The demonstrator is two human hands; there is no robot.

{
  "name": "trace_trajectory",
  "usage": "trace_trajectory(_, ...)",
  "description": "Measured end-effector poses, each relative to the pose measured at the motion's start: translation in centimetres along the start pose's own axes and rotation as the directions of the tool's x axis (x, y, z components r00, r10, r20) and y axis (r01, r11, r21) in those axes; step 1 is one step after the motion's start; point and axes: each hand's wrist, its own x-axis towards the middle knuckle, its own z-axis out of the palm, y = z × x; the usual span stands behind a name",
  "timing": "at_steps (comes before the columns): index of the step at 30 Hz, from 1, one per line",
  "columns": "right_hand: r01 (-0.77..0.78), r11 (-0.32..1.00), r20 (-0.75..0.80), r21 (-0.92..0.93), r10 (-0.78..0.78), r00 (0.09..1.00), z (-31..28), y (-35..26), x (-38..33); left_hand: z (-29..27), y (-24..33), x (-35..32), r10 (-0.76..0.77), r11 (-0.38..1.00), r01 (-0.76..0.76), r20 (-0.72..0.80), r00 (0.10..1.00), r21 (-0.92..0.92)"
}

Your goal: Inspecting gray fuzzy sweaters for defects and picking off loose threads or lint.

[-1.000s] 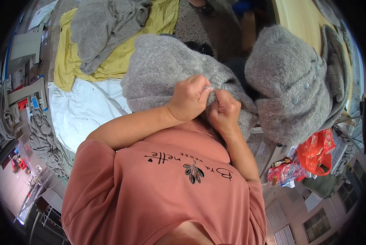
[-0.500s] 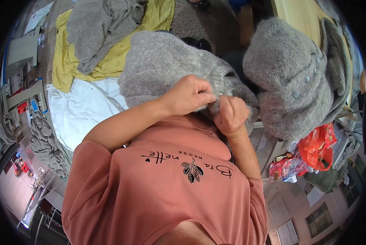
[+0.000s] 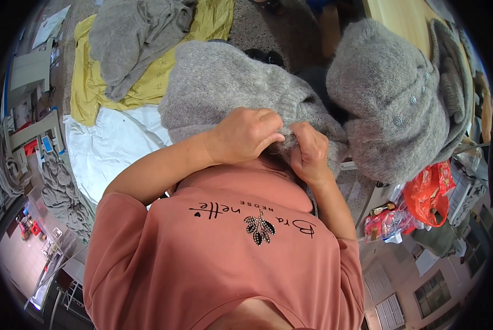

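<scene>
The left hand's fingers are pressing together, thumb against forefinger, at the near edge of a gray knit garment (image 3: pixel 216 77); whatever they may be gripping is too small to tell. Opposite them, the right hand (image 3: pixel 311 151) is curling its fingers inward and pinching a bit of the knit, with only a narrow gap separating it from the left hand (image 3: pixel 244 135). The garment is lying directly beyond both hands, in front of the wearer's chest, its long axis running from far left to near right. Its broad bulk is spreading ahead and to the left, nearer the left hand, while its narrower end is trailing beside the right.

A person in a pink shirt (image 3: pixel 219 269) is bending both elbows outward around the work. On the right, a second gray knit bundle (image 3: pixel 375 77) with sparkling ornaments (image 3: pixel 414 100) is sitting just beside the garment, near a pale wooden table (image 3: pixel 395 22). To the left, a white sheet (image 3: pixel 112 148) is stretching below a yellow sheet (image 3: pixel 84 93), which is carrying another gray knit piece (image 3: pixel 128 41). Farther out at lower right, a red plastic bag (image 3: pixel 428 192) is sagging.
</scene>
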Motion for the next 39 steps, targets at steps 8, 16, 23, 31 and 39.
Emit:
trace_trajectory(8,-0.354,0.739,0.165,0.573,0.319,0.933,-0.7,0.0,0.1,0.2,-0.6,0.5,0.191,0.972,-0.177,-0.08,0.978,0.154)
trace_trajectory(16,-0.169,0.928,-0.012,0.332,0.183,0.983,0.3,0.0,0.0,0.6,-0.5,0.4,0.183,0.981,-0.167,-0.206,0.961,0.096)
trace_trajectory(23,-0.292,0.919,0.059,0.264,0.286,0.956,-0.5,-1.1,0.5,0.3,-0.5,0.4,0.226,0.964,-0.192,-0.191,0.955,0.182)
trace_trajectory(31,-0.24,0.816,0.121,0.527,0.207,0.971,-1.5,-1.0,0.8,-0.3,1.4,0.6,0.105,0.994,-0.106,-0.25,0.963,0.009)
trace_trajectory(39,-0.412,0.705,0.324,0.577,0.265,0.908,-3.4,-2.1,1.0,-1.1,2.3,0.2,-0.009,0.979,-0.014,-0.114,0.993,-0.203)
